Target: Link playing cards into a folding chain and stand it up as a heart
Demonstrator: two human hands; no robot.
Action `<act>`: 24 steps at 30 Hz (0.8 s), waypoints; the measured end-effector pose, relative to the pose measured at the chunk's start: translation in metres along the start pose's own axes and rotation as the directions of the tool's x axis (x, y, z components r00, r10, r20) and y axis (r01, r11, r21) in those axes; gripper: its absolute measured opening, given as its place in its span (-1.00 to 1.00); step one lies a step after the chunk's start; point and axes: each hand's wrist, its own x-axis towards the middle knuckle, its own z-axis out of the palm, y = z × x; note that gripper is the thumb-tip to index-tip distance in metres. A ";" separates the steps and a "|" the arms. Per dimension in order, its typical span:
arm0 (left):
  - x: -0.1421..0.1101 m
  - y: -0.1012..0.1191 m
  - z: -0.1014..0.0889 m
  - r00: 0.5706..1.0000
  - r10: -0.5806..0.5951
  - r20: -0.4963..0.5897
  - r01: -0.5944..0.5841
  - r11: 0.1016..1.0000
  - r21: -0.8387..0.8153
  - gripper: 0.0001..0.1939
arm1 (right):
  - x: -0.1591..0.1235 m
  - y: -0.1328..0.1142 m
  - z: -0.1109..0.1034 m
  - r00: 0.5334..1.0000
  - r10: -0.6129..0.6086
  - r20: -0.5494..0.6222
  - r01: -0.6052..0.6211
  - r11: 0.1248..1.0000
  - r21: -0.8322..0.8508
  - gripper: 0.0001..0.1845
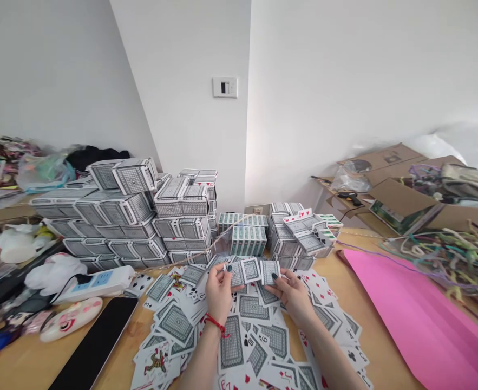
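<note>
Head view: left hand (219, 290) and right hand (293, 295) pinch folded cards (251, 269), lower centre, above loose cards (174, 323); light, level fingertip pressure should keep the creases square.

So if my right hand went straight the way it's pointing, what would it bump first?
Past the cards it holds, your right hand would probably bump the green-and-white block. It might brush the loose cards underneath; I can't tell its height well.
</note>
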 end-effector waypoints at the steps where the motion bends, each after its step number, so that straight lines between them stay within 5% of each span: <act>1: 0.000 0.000 0.000 1.000 -0.005 -0.003 0.005 1.000 -0.004 -0.64 | 0.000 0.000 0.001 1.000 0.000 0.003 0.000 1.000 -0.005 -0.65; 16: -0.001 0.001 0.003 0.992 -0.094 0.086 0.095 0.995 -0.011 -0.68 | -0.003 -0.002 0.006 1.000 -0.017 0.005 0.018 0.999 -0.048 -0.66; 24: -0.003 -0.002 0.003 0.991 -0.080 0.110 0.080 0.997 0.001 -0.70 | -0.003 -0.001 0.006 0.992 0.051 0.115 -0.039 0.993 -0.110 -0.60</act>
